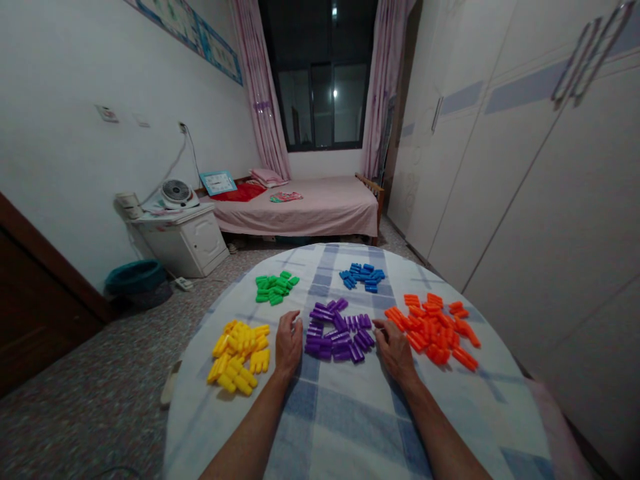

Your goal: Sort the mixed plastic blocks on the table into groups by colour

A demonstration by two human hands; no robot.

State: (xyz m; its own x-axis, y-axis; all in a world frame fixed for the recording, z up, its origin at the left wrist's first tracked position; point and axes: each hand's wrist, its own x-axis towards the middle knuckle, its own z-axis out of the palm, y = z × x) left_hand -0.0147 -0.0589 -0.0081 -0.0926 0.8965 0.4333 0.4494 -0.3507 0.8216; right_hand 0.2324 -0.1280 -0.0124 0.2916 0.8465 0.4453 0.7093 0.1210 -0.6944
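My left hand (289,343) rests on its edge on the table, left of a pile of purple plastic pieces (341,337). Its fingers are loosely curved and nothing shows in them. On the pile's other side is my right hand (394,350), with fingers bent toward the purple pieces and their tips close to the right edge; whether they touch cannot be made out. It holds nothing visible. The pieces look like short ribbed tubes, some joined side by side. Yellow pieces (240,353) lie left of my left hand, and orange pieces (437,327) lie right of my right hand.
Green pieces (276,288) and blue pieces (363,275) lie farther back on the round table with its checked cloth (350,427). Beyond stand a bed (320,207), a white cabinet (200,240) with a fan (176,192), and a bin (137,280). A wardrobe (540,200) lines the right.
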